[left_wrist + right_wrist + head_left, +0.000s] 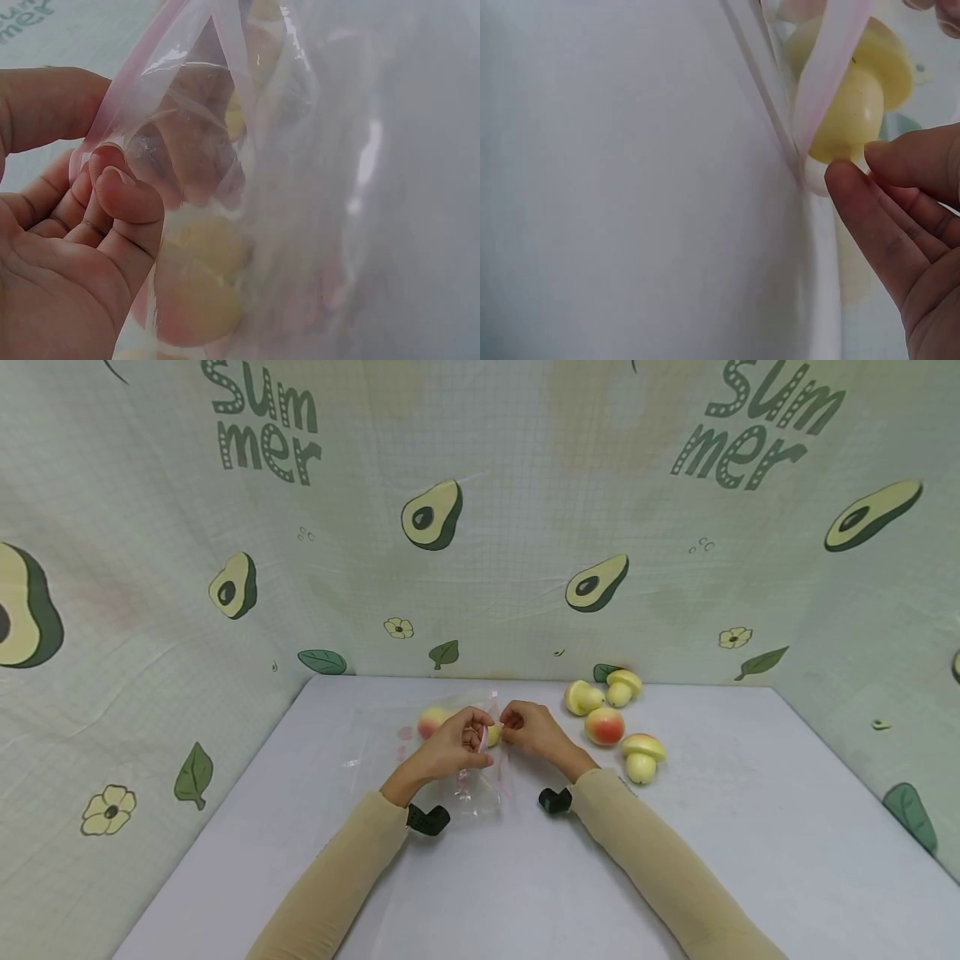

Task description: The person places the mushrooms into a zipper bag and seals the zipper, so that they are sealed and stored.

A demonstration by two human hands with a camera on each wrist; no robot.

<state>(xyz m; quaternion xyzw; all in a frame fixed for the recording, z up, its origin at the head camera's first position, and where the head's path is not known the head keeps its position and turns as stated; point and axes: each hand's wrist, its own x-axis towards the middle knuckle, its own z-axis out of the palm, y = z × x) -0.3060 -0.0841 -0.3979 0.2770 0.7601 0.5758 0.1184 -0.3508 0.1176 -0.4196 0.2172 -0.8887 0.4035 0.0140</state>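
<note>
A clear plastic zip bag [375, 727] with pink strips along its mouth lies between the hands. My left hand [453, 745] pinches one pink-edged side of the mouth, thumb against fingers [124, 196]. On the opposite side, my right hand [534, 728] has thumb and fingertips together at the bag's edge, close to a yellow mushroom-shaped piece [859, 105]. Its stem end lies by those fingertips; whether they touch it is hard to tell. Another red-and-yellow mushroom-shaped piece [432, 722] shows through the plastic, also in the left wrist view [195, 285].
Several more mushroom-shaped pieces lie right of the right hand: one at the back [624, 687], one beside it [582, 698], one cap up [604, 727] and one nearer [642, 757]. Avocado-print cloth [510, 627] hangs behind the white table [750, 777].
</note>
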